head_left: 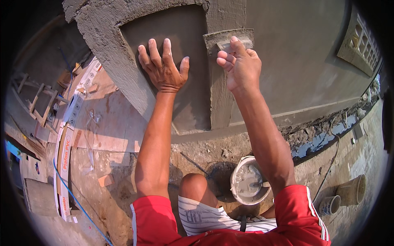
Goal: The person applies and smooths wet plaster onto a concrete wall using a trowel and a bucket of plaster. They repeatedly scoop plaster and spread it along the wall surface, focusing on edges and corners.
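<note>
Gry wall point(295, 61) | float point(221, 37) rect., mortar-caked | L grip point(164, 71) splayed | R grip point(245, 67) can't tell

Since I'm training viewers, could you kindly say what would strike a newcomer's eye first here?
Probably the left grip, spread over the recessed grey panel, upper centre. To its right, the right grip is at a float; below, a pale bucket stands right of the knee.

The person's left hand point(162, 71): fingers point(155, 54) spread, thumb point(184, 67) to their right. Right hand point(245, 67): fingers curled, thumb above them. Forearms point(155, 143) extended below fingers.
</note>
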A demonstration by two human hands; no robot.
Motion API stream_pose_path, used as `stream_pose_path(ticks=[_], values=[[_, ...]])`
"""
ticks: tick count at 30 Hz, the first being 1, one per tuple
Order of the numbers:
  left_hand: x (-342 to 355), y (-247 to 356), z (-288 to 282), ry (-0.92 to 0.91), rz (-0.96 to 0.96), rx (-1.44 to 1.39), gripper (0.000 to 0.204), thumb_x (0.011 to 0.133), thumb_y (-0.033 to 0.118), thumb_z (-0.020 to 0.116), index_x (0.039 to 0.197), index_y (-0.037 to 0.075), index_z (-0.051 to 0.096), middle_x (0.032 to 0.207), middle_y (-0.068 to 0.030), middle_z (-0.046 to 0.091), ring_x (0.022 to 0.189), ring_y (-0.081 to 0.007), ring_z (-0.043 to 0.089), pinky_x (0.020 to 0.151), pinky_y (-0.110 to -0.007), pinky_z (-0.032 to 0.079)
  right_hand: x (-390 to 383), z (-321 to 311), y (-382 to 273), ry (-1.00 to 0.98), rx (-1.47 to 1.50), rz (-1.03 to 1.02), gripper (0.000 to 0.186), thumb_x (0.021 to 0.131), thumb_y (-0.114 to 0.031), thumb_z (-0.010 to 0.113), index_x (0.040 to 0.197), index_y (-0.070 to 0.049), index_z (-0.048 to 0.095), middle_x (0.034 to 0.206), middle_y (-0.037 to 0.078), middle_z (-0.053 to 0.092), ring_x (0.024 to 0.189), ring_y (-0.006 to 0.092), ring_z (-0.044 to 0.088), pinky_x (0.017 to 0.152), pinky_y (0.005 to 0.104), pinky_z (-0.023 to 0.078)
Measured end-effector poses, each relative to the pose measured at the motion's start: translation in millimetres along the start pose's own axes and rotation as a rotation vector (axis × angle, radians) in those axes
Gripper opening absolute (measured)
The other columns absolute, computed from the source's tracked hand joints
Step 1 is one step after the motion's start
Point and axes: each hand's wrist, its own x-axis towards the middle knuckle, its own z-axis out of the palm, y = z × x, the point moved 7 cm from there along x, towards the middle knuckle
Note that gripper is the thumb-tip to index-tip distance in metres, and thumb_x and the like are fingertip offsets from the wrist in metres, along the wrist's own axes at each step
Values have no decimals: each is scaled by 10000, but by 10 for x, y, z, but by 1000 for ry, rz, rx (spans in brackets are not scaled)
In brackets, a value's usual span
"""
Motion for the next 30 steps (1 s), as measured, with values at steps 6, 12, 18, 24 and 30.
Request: stream_pose_path(ticks=[6, 12, 18, 24, 30], values=[[-4, 2, 11, -14, -9, 30, 651, 828, 490, 554, 1341, 106, 435, 1443, -174, 251, 1345, -461, 160, 1068, -597, 207, 39, 201, -255, -40, -27, -102, 473, 866, -159, 662, 1084, 128, 356, 888, 206, 549, 633, 234, 648, 470, 279, 567], [26, 69, 32, -37, 8, 44, 678, 844, 489, 563, 1371, 95, 396, 1432, -183, 239, 1334, -459, 171, 1073, -565, 220, -69, 845, -1210, -98, -28, -247, 101, 921, -108, 571, 910, -8, 577, 936, 94, 590, 794, 192, 592, 658, 277, 542], [-56, -45, 34, 8, 33, 20, 669, 826, 505, 562, 1353, 122, 411, 1429, -178, 235, 1341, -453, 145, 1059, -602, 205, -255, 254, -1050, -510, -55, -254, 159, 940, -138, 548, 1029, -10, 513, 888, 68, 574, 871, 192, 621, 705, 350, 567], [-26, 14, 22, 41, 53, 5, 674, 841, 523, 542, 1361, 113, 413, 1411, -173, 254, 1319, -458, 175, 1059, -579, 221, -970, -1775, 1041, 52, 28, 462, 184, 966, -112, 463, 1140, -101, 522, 920, -4, 548, 829, 142, 550, 801, 373, 530], [15, 30, 6, 39, 69, 87, 728, 898, 580, 368, 1419, 75, 311, 1470, -197, 223, 1373, -423, 150, 1111, -565, 136, -1453, -3062, 2725, 401, 123, 768, 61, 967, -128, 476, 1011, -127, 518, 937, 7, 524, 867, 175, 513, 862, 442, 498]])
